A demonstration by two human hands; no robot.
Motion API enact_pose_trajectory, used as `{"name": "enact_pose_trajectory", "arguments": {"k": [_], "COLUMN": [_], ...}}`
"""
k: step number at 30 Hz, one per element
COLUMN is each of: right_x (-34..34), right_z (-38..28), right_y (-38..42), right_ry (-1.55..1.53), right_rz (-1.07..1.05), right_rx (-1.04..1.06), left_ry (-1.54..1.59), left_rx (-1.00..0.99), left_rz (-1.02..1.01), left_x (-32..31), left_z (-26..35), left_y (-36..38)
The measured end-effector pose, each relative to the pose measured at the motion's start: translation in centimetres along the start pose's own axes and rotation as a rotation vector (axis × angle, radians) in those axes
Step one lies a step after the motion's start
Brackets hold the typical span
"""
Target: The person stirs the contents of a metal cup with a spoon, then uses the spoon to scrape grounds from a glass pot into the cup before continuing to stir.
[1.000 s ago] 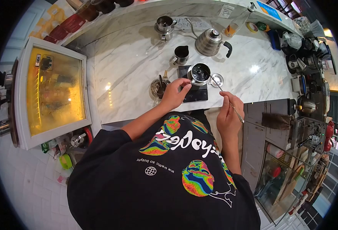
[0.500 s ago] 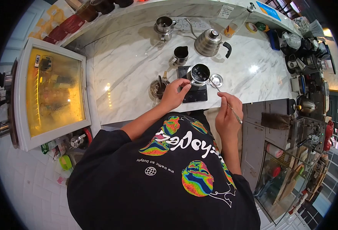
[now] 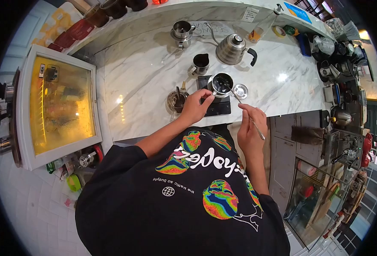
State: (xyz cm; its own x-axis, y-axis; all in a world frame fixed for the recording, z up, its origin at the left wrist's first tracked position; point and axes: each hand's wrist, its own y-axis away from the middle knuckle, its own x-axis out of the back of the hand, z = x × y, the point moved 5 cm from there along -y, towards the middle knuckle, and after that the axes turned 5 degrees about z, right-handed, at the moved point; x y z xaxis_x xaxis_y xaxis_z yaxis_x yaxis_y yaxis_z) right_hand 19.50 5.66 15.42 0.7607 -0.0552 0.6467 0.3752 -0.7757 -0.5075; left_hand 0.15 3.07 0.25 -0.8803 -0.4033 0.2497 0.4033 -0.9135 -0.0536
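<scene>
A round metal cup with dark contents sits over a black digital scale. My left hand is closed at the cup's near left side, its fingertips pinching the handle. In my right hand is a long thin metal spoon, pinched between thumb and fingers. The spoon slants into the cup, and its tip is hidden in the dark contents. Touching or very close to the cup's right side is a small round metal lid. Left of the scale stands a glass jar holding something dark and a utensil.
Behind the cup are a small metal pitcher, a gooseneck kettle and stacked metal cups. A bottle stands farther back on the marble counter. A yellow-lit glass-door cabinet is at left, coffee equipment at right.
My right hand has shifted slightly left, and the spoon's far end has moved from beside the lid into the cup. My left hand stays at the cup's handle.
</scene>
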Motion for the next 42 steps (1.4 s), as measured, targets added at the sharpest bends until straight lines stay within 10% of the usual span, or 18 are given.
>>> {"name": "enact_pose_trajectory", "arguments": {"k": [42], "right_x": [0.8], "right_z": [0.6], "right_y": [0.1], "right_ry": [0.035], "right_rz": [0.04], "right_rx": [-0.053], "left_ry": [0.205], "left_rx": [0.239], "left_rz": [-0.159], "left_x": [-1.1], "left_z": [-2.7], "left_y": [0.2]}}
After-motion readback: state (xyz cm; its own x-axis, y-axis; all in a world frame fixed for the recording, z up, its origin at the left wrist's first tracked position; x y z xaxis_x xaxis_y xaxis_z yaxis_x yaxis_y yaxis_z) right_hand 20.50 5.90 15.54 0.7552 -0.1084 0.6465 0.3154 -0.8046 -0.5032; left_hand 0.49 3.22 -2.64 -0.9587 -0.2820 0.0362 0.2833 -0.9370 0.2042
